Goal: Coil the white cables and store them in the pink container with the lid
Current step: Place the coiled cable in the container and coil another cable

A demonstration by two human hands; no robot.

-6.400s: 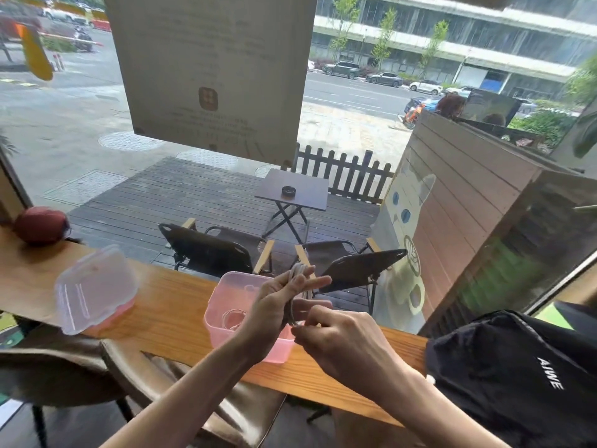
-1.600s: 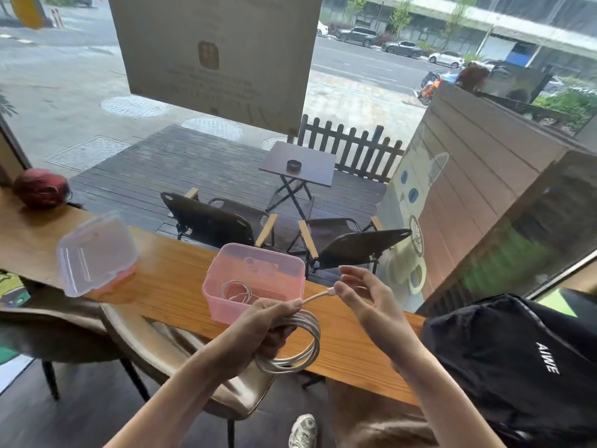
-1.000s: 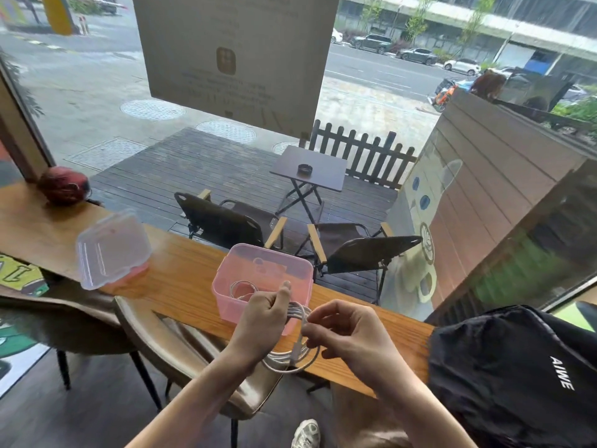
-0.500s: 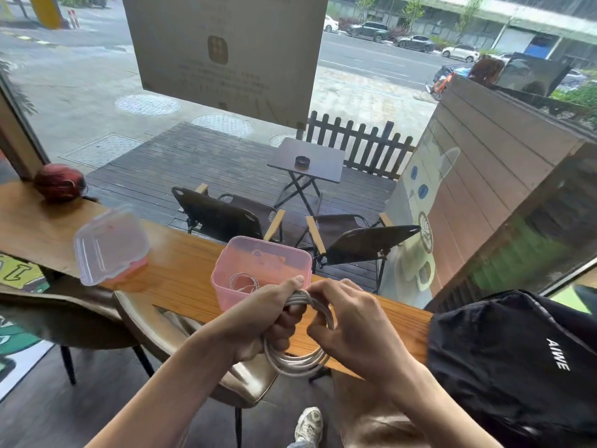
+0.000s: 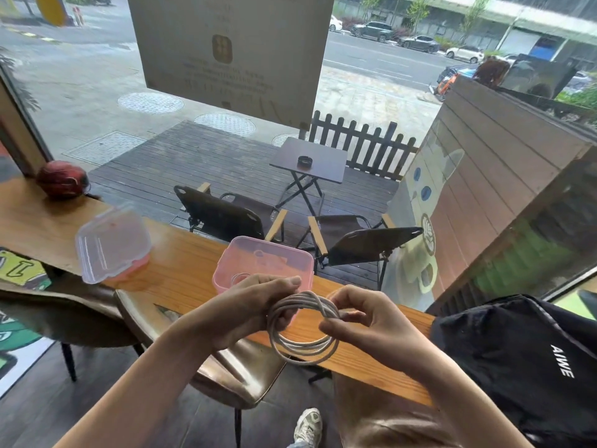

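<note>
Container on counter, just behind hands. Lid on counter, well left of container. Coiled cable held between left hand and right hand, above counter's near edge. Smaller coil inside container. Backpack at right. Chair below counter.

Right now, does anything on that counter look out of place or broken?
Nothing looks damaged or spilled. The clear lid lies apart from the open pink container, and both hands hold a neat white cable coil.
</note>
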